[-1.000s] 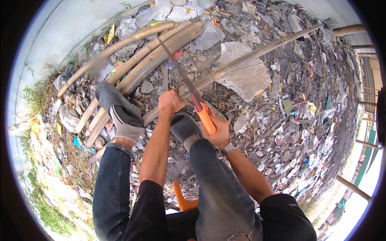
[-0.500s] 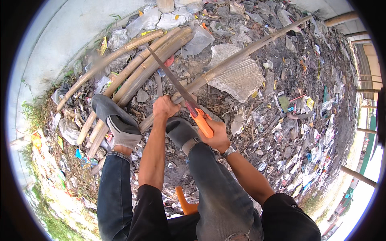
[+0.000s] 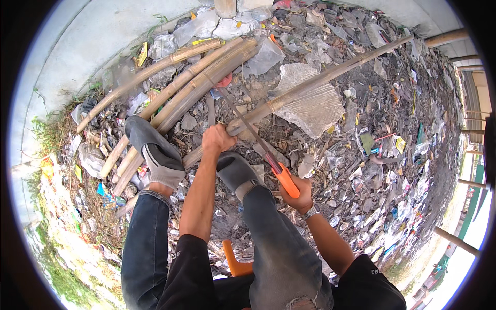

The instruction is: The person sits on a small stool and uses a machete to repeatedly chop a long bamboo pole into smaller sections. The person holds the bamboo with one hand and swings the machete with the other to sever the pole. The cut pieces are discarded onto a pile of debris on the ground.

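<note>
A long bamboo pole (image 3: 341,71) runs aslant from the far right down toward my feet. My left hand (image 3: 217,138) is closed around it close to its near part, just above my right boot (image 3: 235,169). In my right hand (image 3: 299,195) is a handsaw (image 3: 285,180), held by its orange handle. The thin blade points up and to the left and crosses the pole just right of my left hand. Whether the teeth have bitten into the bamboo I cannot tell.
Several more bamboo poles (image 3: 194,85) lie side by side at the left, beside my left boot (image 3: 150,147). A flat broken slab (image 3: 310,101) lies beneath the long pole. Plastic scraps and rubbish cover the ground. An orange handle-shaped thing (image 3: 235,262) sits between my legs.
My right hand has drawn the saw back, down and to the right, and the blade now shows thinner. My left hand keeps its hold on the pole. The whole view has shifted slightly.
</note>
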A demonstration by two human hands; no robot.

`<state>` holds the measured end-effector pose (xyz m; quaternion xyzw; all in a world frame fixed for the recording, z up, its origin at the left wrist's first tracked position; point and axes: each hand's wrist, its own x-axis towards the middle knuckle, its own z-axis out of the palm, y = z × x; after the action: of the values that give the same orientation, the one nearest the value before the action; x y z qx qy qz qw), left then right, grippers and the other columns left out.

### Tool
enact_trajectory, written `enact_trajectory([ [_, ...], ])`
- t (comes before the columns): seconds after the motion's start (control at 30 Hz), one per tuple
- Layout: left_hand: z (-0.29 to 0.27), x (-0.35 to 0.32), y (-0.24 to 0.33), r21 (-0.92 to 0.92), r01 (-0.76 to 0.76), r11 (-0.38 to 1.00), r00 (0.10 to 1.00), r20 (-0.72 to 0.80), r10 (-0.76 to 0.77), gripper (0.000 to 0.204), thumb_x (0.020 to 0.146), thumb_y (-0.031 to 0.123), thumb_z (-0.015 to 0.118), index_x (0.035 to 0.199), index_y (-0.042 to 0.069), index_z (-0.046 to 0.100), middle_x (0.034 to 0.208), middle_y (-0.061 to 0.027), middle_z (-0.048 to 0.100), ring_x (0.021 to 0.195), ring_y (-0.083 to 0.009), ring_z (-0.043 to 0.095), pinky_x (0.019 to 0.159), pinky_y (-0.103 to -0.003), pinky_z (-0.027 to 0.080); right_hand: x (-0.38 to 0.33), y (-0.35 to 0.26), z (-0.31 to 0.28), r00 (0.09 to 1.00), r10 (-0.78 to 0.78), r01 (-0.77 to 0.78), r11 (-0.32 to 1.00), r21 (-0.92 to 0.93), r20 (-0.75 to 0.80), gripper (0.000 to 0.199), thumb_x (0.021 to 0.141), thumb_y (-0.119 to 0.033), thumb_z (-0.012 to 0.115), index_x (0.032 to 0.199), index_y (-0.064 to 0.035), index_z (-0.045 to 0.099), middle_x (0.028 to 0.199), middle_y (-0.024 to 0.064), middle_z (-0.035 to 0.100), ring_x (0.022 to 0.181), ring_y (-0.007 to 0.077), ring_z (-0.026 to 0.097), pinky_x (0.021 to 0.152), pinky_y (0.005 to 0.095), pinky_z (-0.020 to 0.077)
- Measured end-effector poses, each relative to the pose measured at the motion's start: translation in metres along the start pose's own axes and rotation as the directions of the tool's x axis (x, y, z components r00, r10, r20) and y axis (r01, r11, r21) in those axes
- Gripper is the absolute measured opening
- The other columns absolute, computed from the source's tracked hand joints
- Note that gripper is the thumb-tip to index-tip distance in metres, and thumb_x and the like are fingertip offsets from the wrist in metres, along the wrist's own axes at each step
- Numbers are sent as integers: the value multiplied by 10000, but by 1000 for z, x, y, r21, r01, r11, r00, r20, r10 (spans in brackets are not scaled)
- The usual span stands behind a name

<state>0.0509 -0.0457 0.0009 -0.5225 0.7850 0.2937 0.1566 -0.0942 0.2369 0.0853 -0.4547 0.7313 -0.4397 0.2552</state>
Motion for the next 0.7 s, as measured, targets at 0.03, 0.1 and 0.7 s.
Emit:
enact_trajectory([
  [0.03, -3, 1, -5, -8, 9, 1000, 1000, 30, -9, 544, 728, 389, 764, 1135, 28, 767, 1128, -241, 748, 1091, -385, 718, 981, -442, 565, -35, 3, -15, 1000, 26, -26, 1000, -12, 15, 110, 788, -56, 736, 755, -46, 632, 613, 106, 579, 479, 261, 581, 490, 350, 470],
  [0.1, -10, 12, 5, -35, 20, 999, 1000, 24, -19, 553, 724, 384, 768, 1148, 30, 766, 1143, -237, 746, 1107, -381, 713, 993, -438, 560, -100, 6, -54, 998, 22, -11, 979, -205, 53, 94, 772, -58, 748, 859, -62, 713, 670, 115, 644, 557, 318, 655, 523, 369, 524],
  [0.7, -10, 14, 5, -21, 48, 999, 999, 18, -47, 518, 719, 382, 786, 1083, 14, 774, 1122, -251, 745, 1103, -386, 712, 973, -446, 566, -107, -6, -31, 949, 298, -302, 953, 22, 98, 85, 773, -52, 765, 789, -61, 682, 673, 108, 643, 548, 255, 664, 533, 351, 521],
])
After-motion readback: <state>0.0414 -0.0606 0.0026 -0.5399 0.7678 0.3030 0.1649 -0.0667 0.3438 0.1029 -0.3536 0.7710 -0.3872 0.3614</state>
